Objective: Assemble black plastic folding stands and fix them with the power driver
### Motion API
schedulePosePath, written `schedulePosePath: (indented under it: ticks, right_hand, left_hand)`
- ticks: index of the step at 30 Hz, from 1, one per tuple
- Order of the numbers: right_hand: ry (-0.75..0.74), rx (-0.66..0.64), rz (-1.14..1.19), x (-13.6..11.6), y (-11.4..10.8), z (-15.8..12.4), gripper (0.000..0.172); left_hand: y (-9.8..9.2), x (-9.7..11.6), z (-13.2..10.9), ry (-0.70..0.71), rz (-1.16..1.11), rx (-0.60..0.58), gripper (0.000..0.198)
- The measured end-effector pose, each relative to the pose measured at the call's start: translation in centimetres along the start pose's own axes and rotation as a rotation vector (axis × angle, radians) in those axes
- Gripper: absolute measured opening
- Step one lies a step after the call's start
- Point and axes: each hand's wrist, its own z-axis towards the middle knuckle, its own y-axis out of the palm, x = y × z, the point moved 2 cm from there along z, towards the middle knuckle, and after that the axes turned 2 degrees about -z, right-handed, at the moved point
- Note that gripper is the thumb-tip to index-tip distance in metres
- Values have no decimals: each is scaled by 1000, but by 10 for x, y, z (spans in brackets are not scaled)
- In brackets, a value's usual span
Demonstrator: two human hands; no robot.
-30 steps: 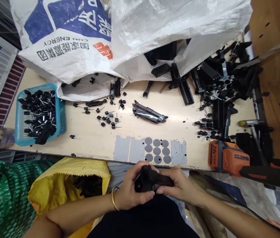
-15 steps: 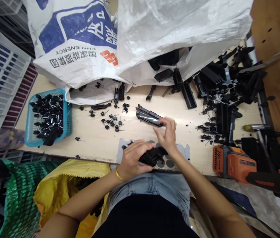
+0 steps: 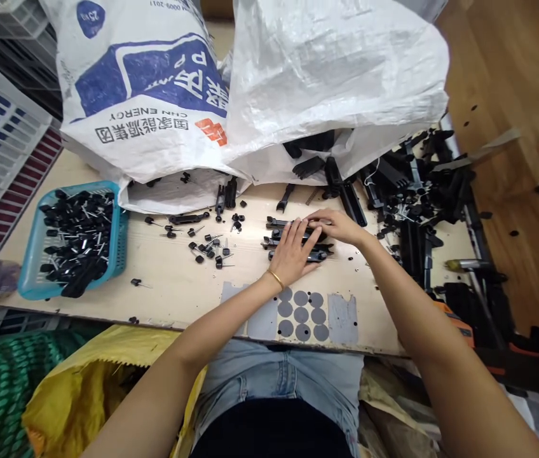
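Observation:
Several long, narrow black plastic parts (image 3: 274,233) lie side by side on the bench. My left hand (image 3: 294,251), with a gold bangle at the wrist, rests across them, its fingers stretched out and the thumb apart on the near side. From the right, my right hand (image 3: 339,226) has its fingers bent round the end of the far part, beside my left fingertips. Both hands cover the middle of the row. Closer to me, a grey patch with round dark discs (image 3: 300,315) is stuck on the bench.
A blue basket (image 3: 121,235) of black-headed pins stands at left, with loose pins (image 3: 210,247) beside it. White sacks (image 3: 336,70) spill black parts at the back. At right are a heap of black parts (image 3: 412,184) and an orange power tool (image 3: 455,321). A yellow sack (image 3: 74,375) hangs below.
Both hands have moved away from my body, to the parts mid-bench. The black parts that my left hand held now lie in the row there. The disc patch is uncovered.

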Motion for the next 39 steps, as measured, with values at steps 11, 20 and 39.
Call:
schedulePosePath:
  ticks: [11,20,39]
  right_hand:
    - [138,417,-353,-31,-2,106,27]
    - [73,1015,63,-81,-29,-84,24]
    - [155,262,-206,-99,97,-150,49]
  left_hand:
    - [-22,13,21,85,30,-83,77]
    - [-87,-131,0,-880,94,195,47]
    - [-88,-34,-96,-220,-233,-641,28]
